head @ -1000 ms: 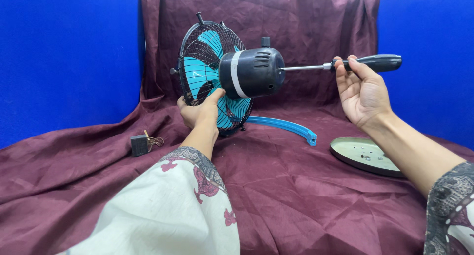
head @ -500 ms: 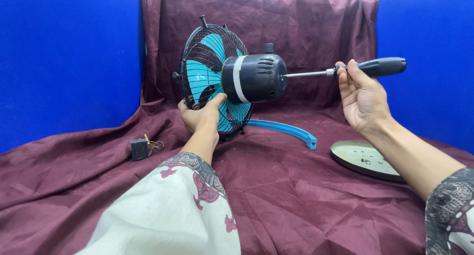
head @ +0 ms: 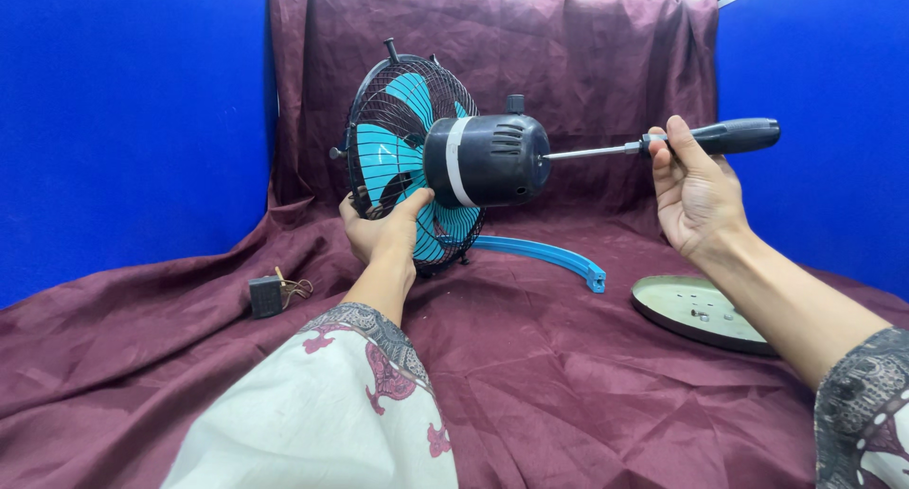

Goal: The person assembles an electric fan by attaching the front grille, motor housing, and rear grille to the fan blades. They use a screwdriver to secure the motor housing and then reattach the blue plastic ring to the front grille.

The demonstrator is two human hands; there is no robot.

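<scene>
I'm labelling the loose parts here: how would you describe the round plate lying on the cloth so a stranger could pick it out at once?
Start at the maroon cloth covering the table and look to its right side, below the right hand with the screwdriver. There lies a round base plate, just right of the curved blue bracket. It is the only flat, pale metallic disc, with small holes in its face.

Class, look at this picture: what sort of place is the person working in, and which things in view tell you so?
Probably a staged work corner set up for filming, not a real workshop. A maroon cloth drapes the surface and back, between plain blue walls. The left hand steadies a small fan; the right hand holds a screwdriver.
</scene>
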